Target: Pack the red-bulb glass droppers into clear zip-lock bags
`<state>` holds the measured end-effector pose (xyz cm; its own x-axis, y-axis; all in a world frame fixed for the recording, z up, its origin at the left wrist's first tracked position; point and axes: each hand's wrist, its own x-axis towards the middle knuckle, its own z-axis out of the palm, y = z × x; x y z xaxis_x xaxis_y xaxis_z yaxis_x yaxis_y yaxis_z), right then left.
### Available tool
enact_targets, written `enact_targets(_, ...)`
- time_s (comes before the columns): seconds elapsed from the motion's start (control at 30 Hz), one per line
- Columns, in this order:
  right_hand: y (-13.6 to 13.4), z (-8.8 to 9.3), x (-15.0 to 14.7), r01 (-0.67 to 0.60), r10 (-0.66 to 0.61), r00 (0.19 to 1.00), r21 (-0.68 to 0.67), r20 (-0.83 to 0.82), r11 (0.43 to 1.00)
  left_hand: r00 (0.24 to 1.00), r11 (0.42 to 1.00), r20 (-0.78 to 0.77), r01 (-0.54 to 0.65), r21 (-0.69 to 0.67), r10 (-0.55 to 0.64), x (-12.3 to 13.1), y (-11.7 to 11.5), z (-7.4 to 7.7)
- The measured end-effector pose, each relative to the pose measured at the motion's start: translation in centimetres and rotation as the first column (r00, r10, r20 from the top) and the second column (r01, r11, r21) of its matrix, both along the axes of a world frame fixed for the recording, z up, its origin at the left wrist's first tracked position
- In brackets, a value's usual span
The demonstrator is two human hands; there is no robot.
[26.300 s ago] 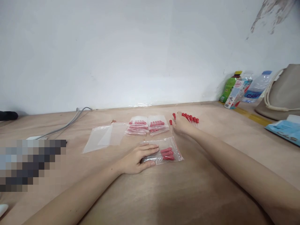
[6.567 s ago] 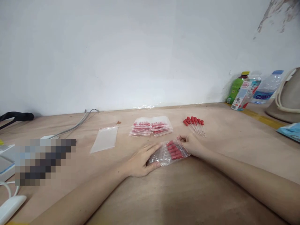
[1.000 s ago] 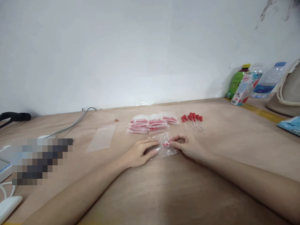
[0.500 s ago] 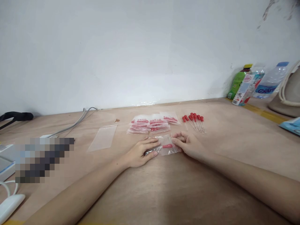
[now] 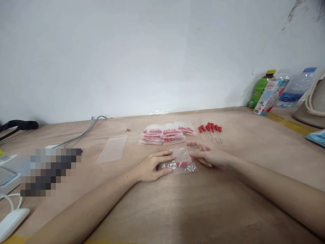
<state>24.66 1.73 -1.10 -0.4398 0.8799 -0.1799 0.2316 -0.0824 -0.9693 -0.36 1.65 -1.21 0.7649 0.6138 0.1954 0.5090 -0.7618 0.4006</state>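
Note:
A clear zip bag point(image 5: 185, 169) lies flat on the table in front of me, with a red-bulbed dropper point(image 5: 181, 164) inside it. My left hand point(image 5: 154, 166) rests on the bag's left end, fingers and thumb spread apart, covering part of the dropper's tube. At the zip edge on the right is my right hand point(image 5: 209, 154), its fingers loosely apart and the thumb by the edge. Whether a fingertip touches the zip is hard to make out. Beyond the hands lie filled zip bags point(image 5: 165, 135) in stacks. To their right are several loose droppers point(image 5: 212, 130).
A flat translucent bag point(image 5: 113, 149) lies left of my hands. Farther left are a grey cable point(image 5: 86, 130), a blurred-out object point(image 5: 50, 173) and a white computer mouse point(image 5: 14, 222). Bottles point(image 5: 261, 88) and a carton point(image 5: 269, 98) stand at the back right, near the wall point(image 5: 152, 61).
My right hand has loosened from the bag's zip edge, its fingers now more spread. The bag lies flatter, and the dropper's bulb sits slightly lower in view.

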Motion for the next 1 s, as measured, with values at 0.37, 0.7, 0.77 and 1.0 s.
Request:
enact_targets(0.37, 6.6, 1.8, 4.7, 0.189, -0.641, 0.542, 0.664, 0.544, 0.723, 0.98, 0.996, -0.18, 0.09, -0.011, -0.091, -0.3, 0.5, 0.6)
enact_targets(0.7, 8.8, 2.3, 2.1, 0.204, -0.527, 0.311, 0.486, 0.791, 0.85, 0.974, 0.996, -0.215, 0.079, 0.041, -0.069, -0.2, 0.0, 0.6)
enact_targets(0.77, 8.7, 2.7, 2.5, 0.163, -0.527, 0.342, 0.504, 0.778, 0.848, 0.975, 0.997, -0.214, 0.074, 0.036, -0.064, -0.1, 0.0, 0.6)
enact_targets(1.0, 6.0, 2.6, 4.4, 0.22, -0.506, 0.69, 0.516, 0.517, 0.828, 0.974, 0.997, -0.216, 0.074, 0.036, -0.064, 0.0, -0.1, 0.8)
